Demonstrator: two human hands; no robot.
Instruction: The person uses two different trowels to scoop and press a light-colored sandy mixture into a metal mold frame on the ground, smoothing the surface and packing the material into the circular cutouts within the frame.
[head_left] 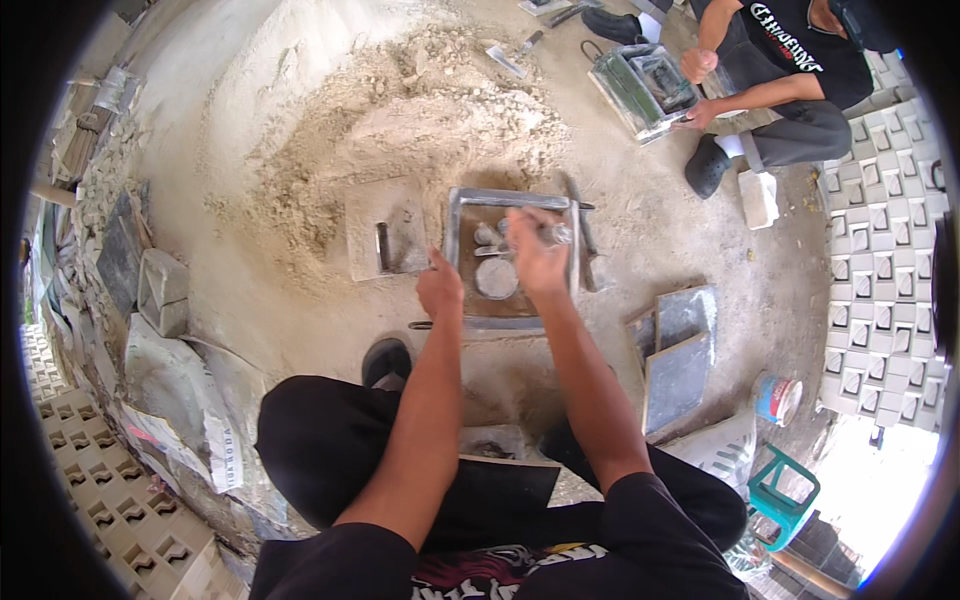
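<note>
A rectangular metal-edged mould frame lies on the dusty ground in front of me. Inside it are a pale round disc and several smaller rounded shapes, all coated in powder. My left hand is closed at the left side of the frame, its thumb pointing up. Over the frame's right half is my right hand, its fingers smeared by motion. Whether it holds anything is hidden. Just left of the frame sits a dusty square board with a short dark handle.
A heap of pale sandy powder spreads beyond the frame, with a trowel behind it. At far right a co-worker handles another mould. Grey slabs, a bucket and a green stool stand right; sacks lie left.
</note>
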